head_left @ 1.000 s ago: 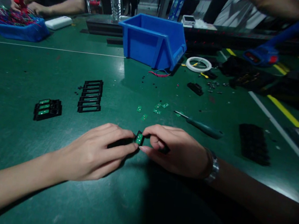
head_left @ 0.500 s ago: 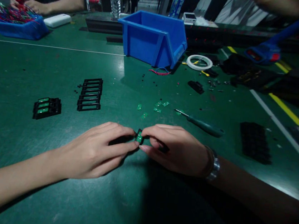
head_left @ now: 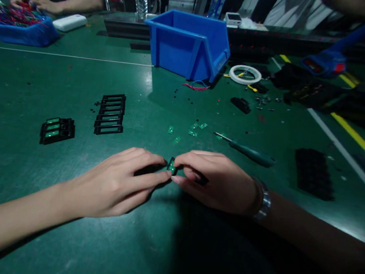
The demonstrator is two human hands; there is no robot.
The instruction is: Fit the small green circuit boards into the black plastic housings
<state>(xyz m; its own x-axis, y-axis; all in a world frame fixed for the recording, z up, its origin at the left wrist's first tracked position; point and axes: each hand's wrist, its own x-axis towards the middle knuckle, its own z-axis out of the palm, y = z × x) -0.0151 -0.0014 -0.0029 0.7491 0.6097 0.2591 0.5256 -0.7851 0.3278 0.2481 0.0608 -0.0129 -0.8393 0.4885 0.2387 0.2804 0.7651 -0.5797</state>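
Between my fingertips, low over the green table, is a small black plastic housing with a green circuit board (head_left: pixel 171 167) in it. My left hand (head_left: pixel 125 179) grips its left and near side, fingers closed. From the right, the thumb and forefinger of my right hand (head_left: pixel 213 180) pinch it; a metal bracelet circles that wrist. Several loose green circuit boards (head_left: pixel 193 129) lie just beyond my hands. A screwdriver (head_left: pixel 249 153) rests past my right hand. On the left are a black slotted frame (head_left: pixel 110 114) and black housings fitted with green boards (head_left: pixel 57 130).
A blue bin (head_left: pixel 182 49) stands at the back, beside a white tape roll (head_left: pixel 245 74) and scattered screws (head_left: pixel 265 100). Black parts (head_left: pixel 314 173) lie at right. At far left, a co-worker's hands (head_left: pixel 36 1) are over a blue tray of wires (head_left: pixel 19 30). A blue power tool (head_left: pixel 326 61) is far right.
My hands keep their hold on the small housing, with only a slight shift. At far left the co-worker's hands have moved closer together around a red item.
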